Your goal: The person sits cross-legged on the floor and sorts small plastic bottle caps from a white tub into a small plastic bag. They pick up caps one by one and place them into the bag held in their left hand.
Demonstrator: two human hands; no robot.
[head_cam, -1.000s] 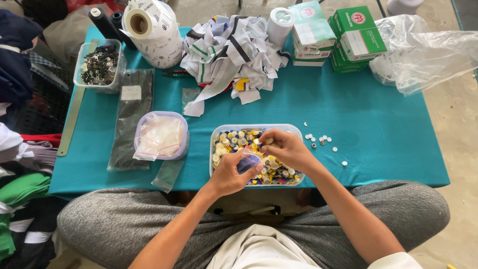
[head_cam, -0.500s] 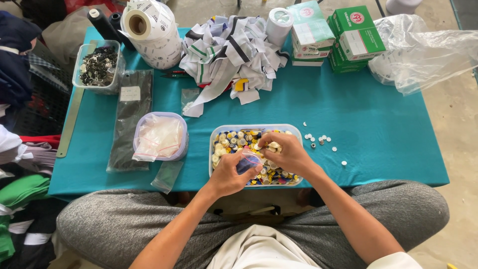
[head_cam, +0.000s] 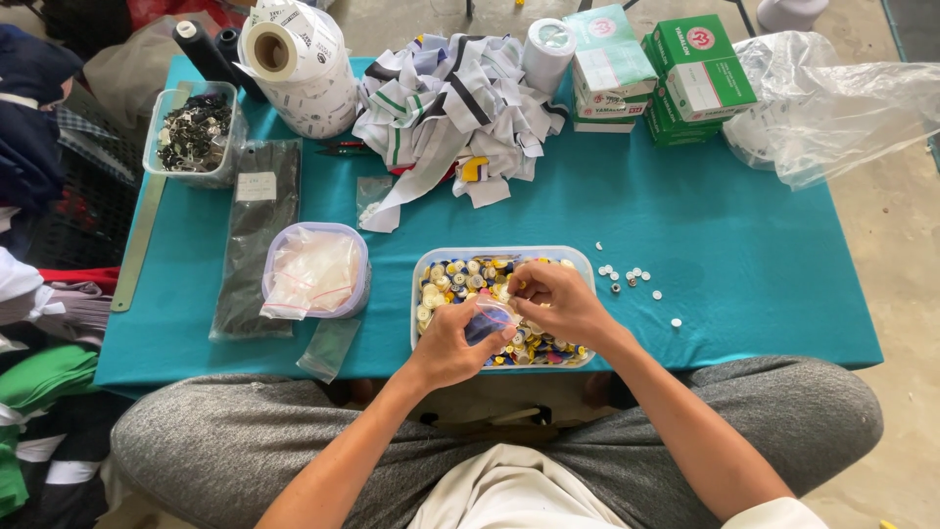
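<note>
Tub of buttons [head_cam: 460, 279] at table [head_cam: 744, 255] front, bag tub [head_cam: 315, 269] left, loose buttons [head_cam: 632, 277] right

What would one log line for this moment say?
left hand: holds small clear bag | right hand: pinching at bag mouth | below: tray of mixed buttons | surface: teal table

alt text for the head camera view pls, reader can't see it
A seated person's left hand holds a small clear bag over a tray of mixed buttons while the right hand pinches at the bag's mouth. The teal table also holds loose white buttons, a tub of bags, fabric labels, green boxes and a paper roll.
</note>
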